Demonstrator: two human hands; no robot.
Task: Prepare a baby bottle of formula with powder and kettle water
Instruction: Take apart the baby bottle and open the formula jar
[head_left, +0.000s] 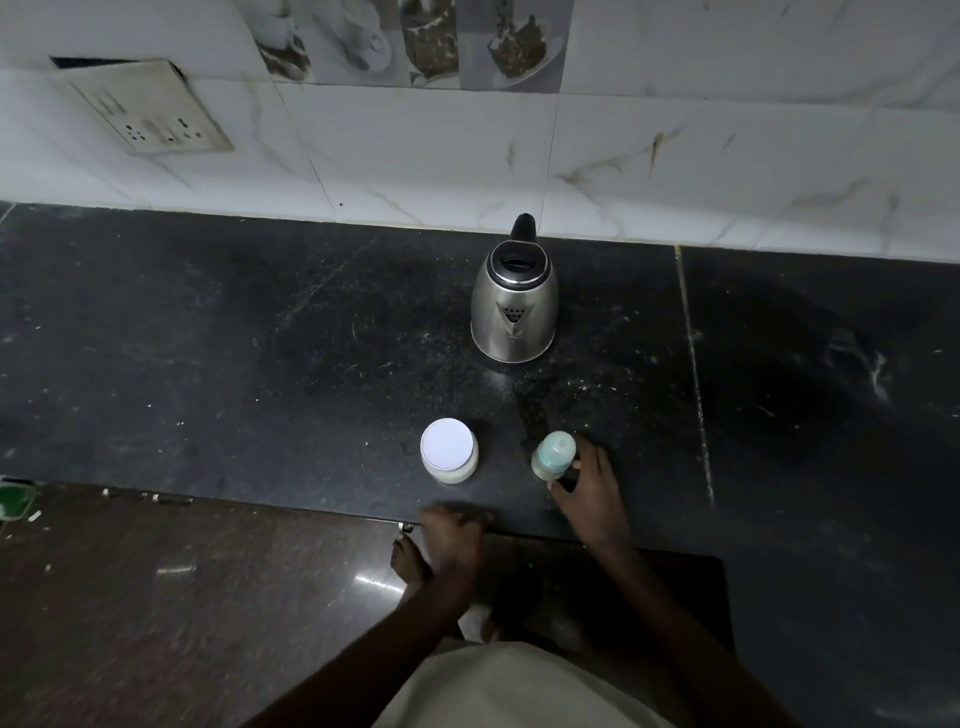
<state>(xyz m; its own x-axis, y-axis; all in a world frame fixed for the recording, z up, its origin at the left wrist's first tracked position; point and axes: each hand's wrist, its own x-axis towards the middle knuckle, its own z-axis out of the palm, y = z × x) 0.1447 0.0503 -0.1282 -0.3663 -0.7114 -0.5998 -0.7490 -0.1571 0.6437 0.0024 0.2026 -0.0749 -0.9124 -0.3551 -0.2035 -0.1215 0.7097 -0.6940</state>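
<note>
A baby bottle (552, 457) with a pale green cap stands upright near the front edge of the dark stone counter (260, 364). My right hand (589, 491) wraps its fingers around the bottle's right side. Left of it stands a small powder jar (449, 451) with a white lid. My left hand (453, 535) is blurred, hovering at the counter's front edge just below the jar, fingers curled and holding nothing. A steel electric kettle (514, 306) with a black lid and handle stands farther back, spout facing me.
A white marble-tiled wall (675, 156) runs behind the counter, with a socket plate (150, 109) at the upper left. Below the counter edge lie a glossy brown floor (182, 597), a dark mat and my bare foot (408, 561). A green object (13, 499) sits at the far left.
</note>
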